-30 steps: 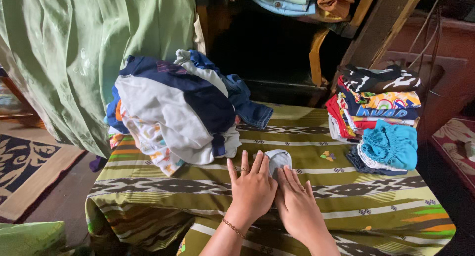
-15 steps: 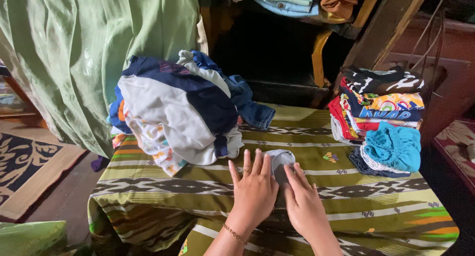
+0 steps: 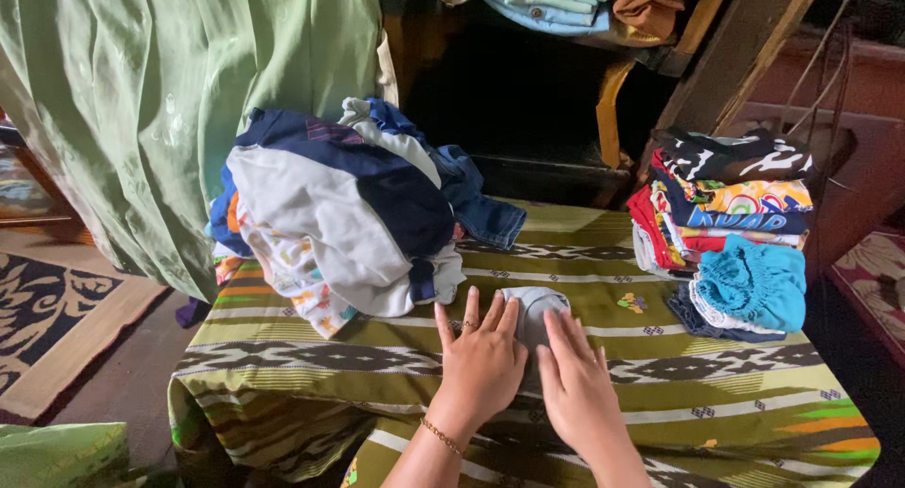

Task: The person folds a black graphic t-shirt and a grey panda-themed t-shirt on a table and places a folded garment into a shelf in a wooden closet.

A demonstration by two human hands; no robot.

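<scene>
Surface: green and olive striped woven cloth with patterned bands (image 3: 311, 356) covers a table that fills the lower half of the frame; a dark shelf recess sits behind it at upper centre.
Left hand: left hand (image 3: 481, 361), fingers spread flat, palm pressing down, gripping nothing.
Right hand: right hand (image 3: 577, 384), likewise flat and open beside the left, the two nearly touching.
Garment: small grey folded piece of cloth (image 3: 533, 311) lies at lower centre, under both palms, only its far end showing.
Doing it well: I judge even pressure from both flat palms, smoothing outward to the edges, would keep the fold crisp and square.
Left pile: loose heap of navy, white and printed clothes (image 3: 339, 215) at centre left.
Right pile: neat stack of folded colourful garments (image 3: 726, 215) at right, a turquoise knit piece (image 3: 754, 281) at its front.
Backdrop: pale green hanging curtain (image 3: 170, 101), upper left.
Hidden: most of the grey cloth is covered, so its kind cannot be told; both forearms are cut off at the bottom edge.
</scene>
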